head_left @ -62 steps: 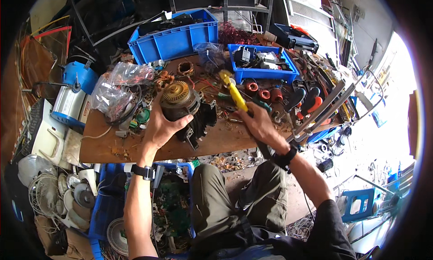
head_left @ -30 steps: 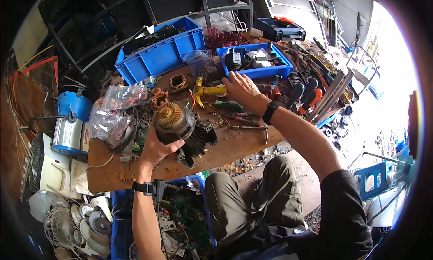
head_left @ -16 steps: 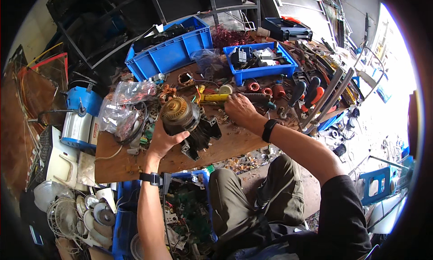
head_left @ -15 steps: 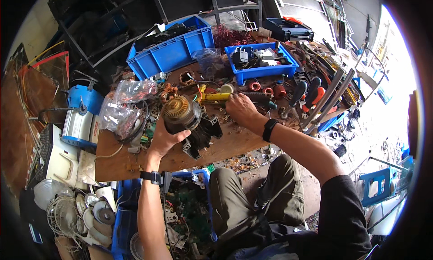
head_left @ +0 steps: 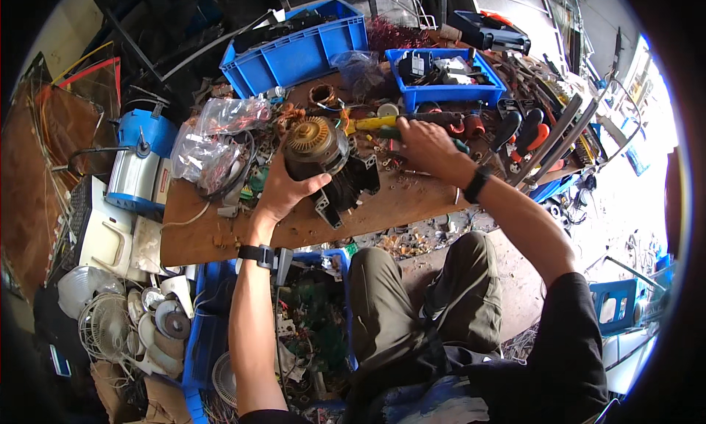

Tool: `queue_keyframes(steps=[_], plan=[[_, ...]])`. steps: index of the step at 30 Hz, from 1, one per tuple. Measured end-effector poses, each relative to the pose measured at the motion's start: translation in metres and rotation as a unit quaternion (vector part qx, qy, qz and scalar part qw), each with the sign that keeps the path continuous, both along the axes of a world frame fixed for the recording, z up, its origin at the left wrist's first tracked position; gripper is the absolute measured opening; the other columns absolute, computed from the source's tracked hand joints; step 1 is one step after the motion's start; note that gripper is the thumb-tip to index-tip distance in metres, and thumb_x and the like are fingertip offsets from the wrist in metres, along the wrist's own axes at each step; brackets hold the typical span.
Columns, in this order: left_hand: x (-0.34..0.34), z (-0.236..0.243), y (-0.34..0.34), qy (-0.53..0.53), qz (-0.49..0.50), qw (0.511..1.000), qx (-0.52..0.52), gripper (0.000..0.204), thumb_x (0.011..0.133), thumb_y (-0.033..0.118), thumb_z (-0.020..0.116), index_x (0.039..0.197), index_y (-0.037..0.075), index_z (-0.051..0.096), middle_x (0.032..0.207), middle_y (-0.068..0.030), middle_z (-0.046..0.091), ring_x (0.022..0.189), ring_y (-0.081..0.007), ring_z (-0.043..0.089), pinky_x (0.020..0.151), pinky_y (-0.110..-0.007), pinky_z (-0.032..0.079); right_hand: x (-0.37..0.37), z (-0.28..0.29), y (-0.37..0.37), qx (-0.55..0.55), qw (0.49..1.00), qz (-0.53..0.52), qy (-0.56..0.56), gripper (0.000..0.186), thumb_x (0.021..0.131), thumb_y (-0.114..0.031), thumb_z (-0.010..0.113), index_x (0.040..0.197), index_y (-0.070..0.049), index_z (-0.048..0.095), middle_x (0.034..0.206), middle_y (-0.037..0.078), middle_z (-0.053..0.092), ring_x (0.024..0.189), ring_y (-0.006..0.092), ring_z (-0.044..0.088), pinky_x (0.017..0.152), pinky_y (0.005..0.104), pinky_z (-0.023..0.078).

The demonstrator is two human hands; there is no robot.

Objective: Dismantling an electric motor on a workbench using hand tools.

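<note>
My left hand grips a round motor part with a brass segmented ring on top and a dark finned metal housing below. My right hand lies over the tools at the middle of the wooden bench, its fingers curled round something I cannot make out. A yellow tool lies just beyond those fingers, beside a green handle. Red copper coils are to the right. A copper-wound ring sits behind the motor.
Blue bins stand at the back. Plastic bags and a blue-silver machine are left. Screwdrivers and metal bars crowd the right. Below are a bin of circuit boards and fan parts.
My right hand earlier held the yellow tool raised; that tool now lies on the bench, and the hand has moved right among the tools. My left hand still grips the motor.
</note>
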State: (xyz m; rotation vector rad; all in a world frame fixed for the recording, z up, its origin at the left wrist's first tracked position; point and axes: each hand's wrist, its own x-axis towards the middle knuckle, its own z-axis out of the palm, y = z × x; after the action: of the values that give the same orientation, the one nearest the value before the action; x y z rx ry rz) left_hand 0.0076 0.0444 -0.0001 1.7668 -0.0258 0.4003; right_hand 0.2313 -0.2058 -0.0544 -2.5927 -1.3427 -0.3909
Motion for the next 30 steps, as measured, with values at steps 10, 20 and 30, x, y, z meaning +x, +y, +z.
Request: queue_keyframes(steps=[10,20,30], plan=[[-0.008,-0.007,-0.005,-0.028,0.026,0.999,0.011,0.098,0.075,0.032,0.097,0.151,-0.001,0.046,0.137,-0.0137,0.065,0.127,-0.0238,0.063,0.112,-0.041,0.050,-0.146,0.032,-0.117,0.342,0.896,0.000,0.284,0.034,0.097,-0.013,0.069,0.129,-0.003,0.066,0.086,0.015,0.072,0.075,0.0160,0.067,0.071,0.0346,0.054],[-0.008,-0.011,-0.020,-0.058,0.075,0.995,0.019,0.082,0.079,0.023,0.094,0.145,-0.001,0.050,0.133,-0.0124,0.066,0.119,-0.0214,0.065,0.107,-0.039,0.052,-0.200,0.039,-0.093,0.316,0.839,0.052,0.439,0.037,0.103,-0.018,0.068,0.132,0.006,0.062,0.089,0.016,0.069,0.074,0.0163,0.063,0.070,0.0327,0.052],[-0.009,-0.013,-0.018,-0.057,0.066,0.996,0.011,0.083,0.081,0.026,0.094,0.146,0.001,0.049,0.133,-0.0115,0.066,0.120,-0.0213,0.065,0.107,-0.039,0.052,-0.194,0.046,-0.086,0.292,0.810,0.041,0.507,0.038,0.107,-0.028,0.063,0.127,0.005,0.063,0.083,0.013,0.067,0.066,0.0173,0.060,0.061,0.0338,0.048]])
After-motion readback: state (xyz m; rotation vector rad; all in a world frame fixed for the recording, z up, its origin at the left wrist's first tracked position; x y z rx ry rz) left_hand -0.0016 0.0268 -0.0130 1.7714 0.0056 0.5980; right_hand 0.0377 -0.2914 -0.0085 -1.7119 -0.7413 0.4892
